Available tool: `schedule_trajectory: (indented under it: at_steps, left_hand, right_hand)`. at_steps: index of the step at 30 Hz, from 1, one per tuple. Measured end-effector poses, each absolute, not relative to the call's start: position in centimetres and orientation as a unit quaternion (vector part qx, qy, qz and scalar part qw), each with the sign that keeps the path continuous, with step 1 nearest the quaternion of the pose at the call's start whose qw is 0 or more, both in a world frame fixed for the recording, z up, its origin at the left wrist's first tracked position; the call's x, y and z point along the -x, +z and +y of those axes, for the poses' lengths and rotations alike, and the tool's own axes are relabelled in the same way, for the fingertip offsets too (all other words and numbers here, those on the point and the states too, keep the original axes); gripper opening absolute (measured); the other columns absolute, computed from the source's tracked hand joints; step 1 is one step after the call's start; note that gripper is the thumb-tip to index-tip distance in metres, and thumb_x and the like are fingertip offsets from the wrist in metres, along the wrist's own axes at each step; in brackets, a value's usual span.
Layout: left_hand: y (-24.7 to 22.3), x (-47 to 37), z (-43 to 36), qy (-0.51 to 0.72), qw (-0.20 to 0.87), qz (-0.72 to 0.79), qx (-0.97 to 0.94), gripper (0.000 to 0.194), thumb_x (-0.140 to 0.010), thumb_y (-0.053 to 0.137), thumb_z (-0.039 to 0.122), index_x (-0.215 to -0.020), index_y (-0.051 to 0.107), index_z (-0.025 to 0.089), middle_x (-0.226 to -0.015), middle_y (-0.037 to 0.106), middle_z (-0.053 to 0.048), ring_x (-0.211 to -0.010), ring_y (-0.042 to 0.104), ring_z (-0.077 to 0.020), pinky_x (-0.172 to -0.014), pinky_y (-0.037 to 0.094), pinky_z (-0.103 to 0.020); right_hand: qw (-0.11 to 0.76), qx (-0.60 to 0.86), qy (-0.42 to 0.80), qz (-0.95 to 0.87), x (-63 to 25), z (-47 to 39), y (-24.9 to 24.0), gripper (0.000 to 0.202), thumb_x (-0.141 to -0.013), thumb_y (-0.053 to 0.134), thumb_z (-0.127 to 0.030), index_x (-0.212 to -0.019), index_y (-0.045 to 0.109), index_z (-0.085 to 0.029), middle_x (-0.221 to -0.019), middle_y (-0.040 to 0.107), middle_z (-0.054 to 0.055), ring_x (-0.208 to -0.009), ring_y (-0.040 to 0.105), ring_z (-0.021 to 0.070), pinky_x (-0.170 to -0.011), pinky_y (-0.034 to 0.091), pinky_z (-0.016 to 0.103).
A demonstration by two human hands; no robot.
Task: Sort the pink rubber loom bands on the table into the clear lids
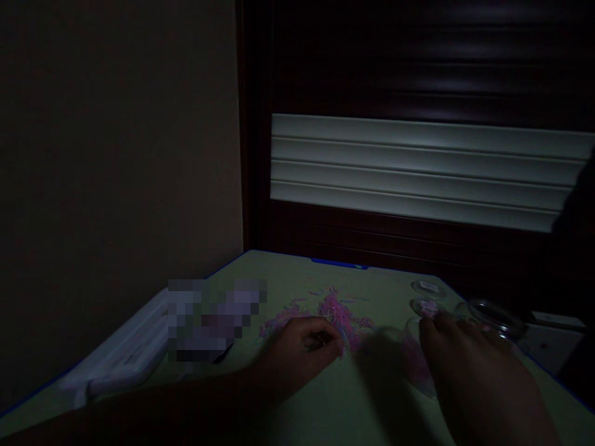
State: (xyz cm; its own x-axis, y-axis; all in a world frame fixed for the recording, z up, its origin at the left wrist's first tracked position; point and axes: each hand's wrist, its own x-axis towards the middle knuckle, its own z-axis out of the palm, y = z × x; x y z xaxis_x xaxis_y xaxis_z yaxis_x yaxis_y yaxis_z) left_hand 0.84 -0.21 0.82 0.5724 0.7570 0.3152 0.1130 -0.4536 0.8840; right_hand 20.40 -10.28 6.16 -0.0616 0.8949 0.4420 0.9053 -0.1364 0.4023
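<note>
On the pale table lies a loose pile of thin pink and purple strand-like pieces (333, 310), too dark to name by kind. My left hand (297, 347) rests at its near edge, thumb and fingertips pinched together; whatever is between them is too small to make out. My right hand (478, 365) is held over clear round containers at the right, back of the hand up, its fingertips hidden. Beside it, a clear round container (425, 387) shows pink contents. Just beyond the fingers, a small clear dish (425, 306) holds pale pink bits.
A clear round lid (428, 288) with a white label lies farther back, and another clear round piece (496, 316) is at the right edge. A long white plastic case (125, 347) and a blurred-out item (218, 322) lie left. Wall and dark shutter stand behind the table.
</note>
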Motion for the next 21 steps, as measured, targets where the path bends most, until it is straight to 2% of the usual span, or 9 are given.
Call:
schedule_trajectory:
  at_steps: [9, 21]
  left_hand:
    - [1.07, -0.75, -0.36, 0.351, 0.422, 0.290, -0.784, 0.011, -0.076, 0.055, 0.022, -0.073, 0.062, 0.014, -0.074, 0.062, -0.002, -0.073, 0.058, -0.0144, -0.068, 0.045, -0.023]
    - [1.00, -0.89, -0.24, 0.353, 0.445, 0.293, -0.769, 0.010, -0.076, 0.055, 0.021, -0.073, 0.061, 0.014, -0.073, 0.063, -0.001, -0.072, 0.058, -0.0137, -0.067, 0.044, -0.023]
  right_hand:
    - [-0.001, 0.693, -0.298, -0.657, -19.86, -9.90, 6.24, 0.033, -0.067, 0.042, 0.005, -0.080, 0.064, -0.016, -0.078, 0.065, 0.009, -0.068, 0.061, 0.0252, -0.060, 0.044, 0.038]
    - [0.008, 0.663, -0.329, -0.672, -19.71, -10.07, 6.11, 0.037, -0.066, 0.038, 0.008, -0.081, 0.065, -0.011, -0.078, 0.065, 0.014, -0.066, 0.062, 0.0265, -0.056, 0.046, 0.039]
